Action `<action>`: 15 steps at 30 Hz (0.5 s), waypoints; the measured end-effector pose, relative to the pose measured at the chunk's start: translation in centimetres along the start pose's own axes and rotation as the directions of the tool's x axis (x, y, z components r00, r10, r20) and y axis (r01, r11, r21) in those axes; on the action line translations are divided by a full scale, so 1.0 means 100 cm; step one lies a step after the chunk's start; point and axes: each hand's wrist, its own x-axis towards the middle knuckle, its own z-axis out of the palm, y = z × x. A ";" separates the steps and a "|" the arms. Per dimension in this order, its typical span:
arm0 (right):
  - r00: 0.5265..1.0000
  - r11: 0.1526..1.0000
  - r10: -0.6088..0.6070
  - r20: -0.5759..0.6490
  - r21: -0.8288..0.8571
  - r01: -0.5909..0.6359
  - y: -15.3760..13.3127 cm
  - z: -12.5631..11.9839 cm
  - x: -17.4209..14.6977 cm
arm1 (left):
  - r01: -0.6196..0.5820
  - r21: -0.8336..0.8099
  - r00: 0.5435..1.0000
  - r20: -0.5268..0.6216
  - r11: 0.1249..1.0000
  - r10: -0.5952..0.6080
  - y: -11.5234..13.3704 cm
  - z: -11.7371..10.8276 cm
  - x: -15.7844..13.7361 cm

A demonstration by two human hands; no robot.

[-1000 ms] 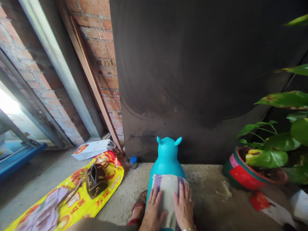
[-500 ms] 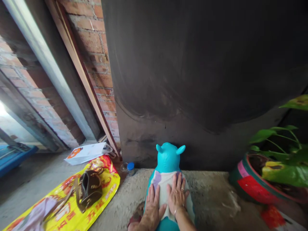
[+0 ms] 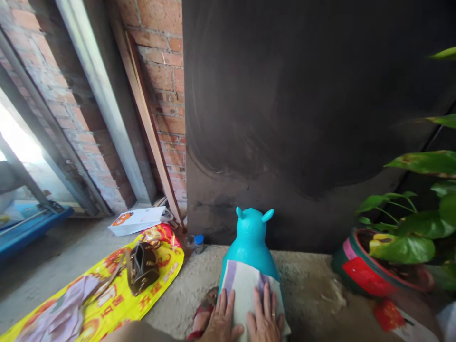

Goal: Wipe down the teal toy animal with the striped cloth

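You are pressing both the left hand (image 3: 223, 319) and right hand (image 3: 264, 319), fingers flat, on the cloth (image 3: 245, 289) lying lengthwise behind the turquoise toy's head (image 3: 252, 227).

Both hands are bare — no gloves and no sleeves showing at the wrists. The right hand (image 3: 264, 319) wears a thin, pale metal ring on one finger. The left hand (image 3: 221, 321) carries nothing that can be made out. Low in the view, a foot in a red-strapped sandal (image 3: 201, 317) — and a stretch of brownish trouser cloth (image 3: 142, 332).
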 end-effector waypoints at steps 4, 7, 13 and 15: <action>0.967 0.971 -0.239 0.085 -0.003 0.240 0.015 -0.010 0.004 | 0.075 -0.015 0.989 0.128 0.997 -0.073 0.023 -0.026 -0.008; 0.911 0.928 -0.371 0.177 0.066 0.366 0.011 -0.018 0.028 | 0.095 -0.007 0.988 0.127 0.995 -0.093 0.023 -0.029 -0.002; 0.803 0.824 -0.564 0.194 0.198 0.531 -0.028 -0.038 0.098 | 0.269 -0.047 0.962 0.055 0.962 -0.266 -0.004 -0.011 0.024; 0.777 0.799 -0.599 0.196 0.212 0.563 -0.040 -0.036 0.118 | 0.303 -0.076 0.953 0.004 0.950 -0.303 -0.013 -0.001 0.035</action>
